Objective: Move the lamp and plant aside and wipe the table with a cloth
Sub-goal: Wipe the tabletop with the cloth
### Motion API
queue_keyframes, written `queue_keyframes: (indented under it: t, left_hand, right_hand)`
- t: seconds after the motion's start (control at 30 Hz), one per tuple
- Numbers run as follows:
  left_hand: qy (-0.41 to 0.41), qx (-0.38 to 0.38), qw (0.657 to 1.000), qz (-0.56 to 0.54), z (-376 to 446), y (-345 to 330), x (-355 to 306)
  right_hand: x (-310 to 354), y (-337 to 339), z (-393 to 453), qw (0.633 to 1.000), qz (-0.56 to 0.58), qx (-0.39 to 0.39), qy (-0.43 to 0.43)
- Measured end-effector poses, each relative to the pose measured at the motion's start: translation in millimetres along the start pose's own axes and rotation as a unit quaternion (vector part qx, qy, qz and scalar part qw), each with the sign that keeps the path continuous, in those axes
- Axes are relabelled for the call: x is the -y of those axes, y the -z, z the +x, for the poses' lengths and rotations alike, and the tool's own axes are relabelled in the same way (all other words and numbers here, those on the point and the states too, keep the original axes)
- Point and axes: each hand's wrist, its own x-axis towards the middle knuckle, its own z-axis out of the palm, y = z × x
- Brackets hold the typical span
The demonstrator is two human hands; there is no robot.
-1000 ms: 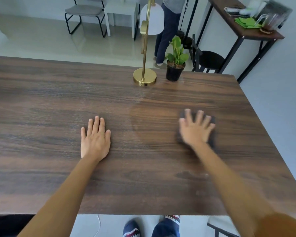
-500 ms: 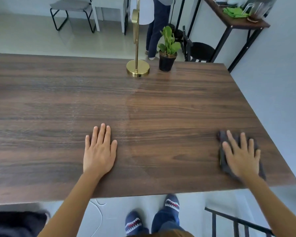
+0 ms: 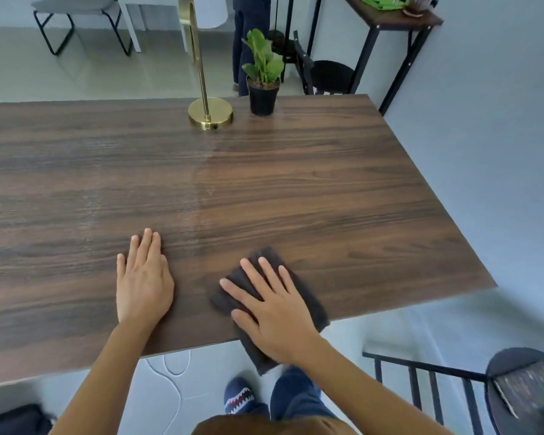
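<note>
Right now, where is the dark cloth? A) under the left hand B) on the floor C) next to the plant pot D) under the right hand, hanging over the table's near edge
D: the right hand presses flat on the dark cloth, whose end hangs past the table edge.

Bare forearms, dark blue trousers (image 3: 299, 400) and navy slippers (image 3: 237, 400) printed with shark teeth
</note>
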Motion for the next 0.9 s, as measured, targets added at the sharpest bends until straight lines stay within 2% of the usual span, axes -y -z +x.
queue_keyframes:
  t: [0.07,0.17,0.27,0.37,0.43,0.5,0.57,0.63,0.67,0.73,0.83,0.9]
  left_hand:
    - [0.0,0.0,1.0,0.003,-1.6,0.2,-1.5]
    - [-0.002,0.004,1.0,0.005,-2.6,0.6,-2.0]
    - [-0.002,0.002,1.0,0.003,-1.0,0.5,-3.5]
    - [0.005,0.001,1.0,0.002,-1.4,-0.1,-6.3]
    - [0.013,0.0,1.0,-0.001,1.2,-0.6,-7.9]
    - [0.027,-0.002,0.999,-0.028,4.9,-1.1,-14.1]
    - [0.025,0.0,0.997,-0.067,9.7,-2.8,-28.5]
    - [-0.008,-0.001,0.997,-0.079,18.4,-5.9,-49.2]
    - [-0.028,0.0,0.997,-0.071,23.8,-8.0,-60.1]
    - [-0.056,0.01,0.998,-0.039,33.6,-13.5,-77.6]
    - [-0.047,0.032,0.998,0.01,40.9,-24.0,-89.2]
    - [-0.037,0.043,0.998,0.039,41.3,-29.2,-89.6]
  right_hand:
    - [-57.8,12.1,-37.9,0.998,-0.024,-0.012,-0.063]
    - [-149.6,39.9,-59.6,0.971,-0.045,0.0,-0.234]
    - [-199.4,58.2,-12.2,0.927,-0.016,-0.009,-0.374]
    - [-189.8,62.9,72.1,0.87,0.02,-0.019,-0.493]
    - [-154.0,55.8,107.1,0.888,0.021,-0.006,-0.459]
    - [-105.8,38.1,108.1,0.942,0.022,0.005,-0.334]
    - [-66.2,24.9,77.3,0.977,0.021,-0.002,-0.212]
    - [-57.1,20.6,33.1,0.99,0.002,-0.009,-0.14]
    - [-65.5,21.4,8.7,0.991,-0.002,-0.007,-0.136]
    - [-103.6,28.0,-39.3,0.981,-0.007,-0.017,-0.194]
    - [-182.2,47.1,-96.7,0.936,-0.03,-0.047,-0.347]
    - [-235.2,60.3,-105.5,0.901,-0.022,-0.045,-0.431]
